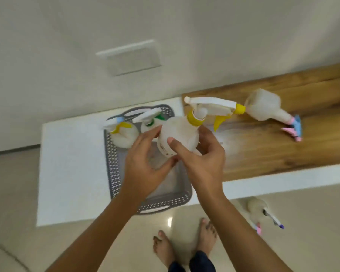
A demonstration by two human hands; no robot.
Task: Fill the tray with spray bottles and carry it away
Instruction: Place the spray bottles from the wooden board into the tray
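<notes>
A grey perforated tray [114, 165] lies on the white counter. Two white spray bottles stand at its far end, one with a yellow trigger [123, 134] and one with a green trigger [148, 122]. Above the tray's right side I hold a white spray bottle with a yellow collar [178, 132]. My right hand [202, 161] grips its body, thumb across the front. My left hand [143, 163] touches its left side with spread fingers. Another white bottle with a pink and blue sprayer [267, 108] lies on its side on the wooden top.
The wooden surface [283, 146] adjoins the white counter [71, 169] on the right. On the floor at the right lies one more spray bottle [261, 213]. My bare feet [185, 244] stand just in front of the counter edge. A wall rises behind.
</notes>
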